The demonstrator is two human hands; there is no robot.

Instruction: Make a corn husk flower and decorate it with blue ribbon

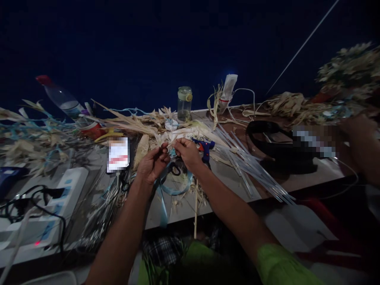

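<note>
In the middle of the head view, my left hand (154,161) and my right hand (186,151) meet above the table, fingertips pinched. Between them is a small pale piece, seemingly a strip of dried husk (169,143); its exact shape is blurred. Just right of my right hand lies a blue hot glue gun (207,149). Under my hands are dark scissors handles (175,169) and a loop of light blue ribbon (178,190). A heap of dried husks (151,126) spreads behind them. A thin stick (195,209) juts over the table's front edge.
Clear glue sticks (255,166) fan out at right beside a black strap-like object (267,138). At left are a lit phone (118,155), metal wires (103,213) and a power strip (67,198) with cables. A jar (184,105) stands behind. Another person's hand (360,132) appears far right.
</note>
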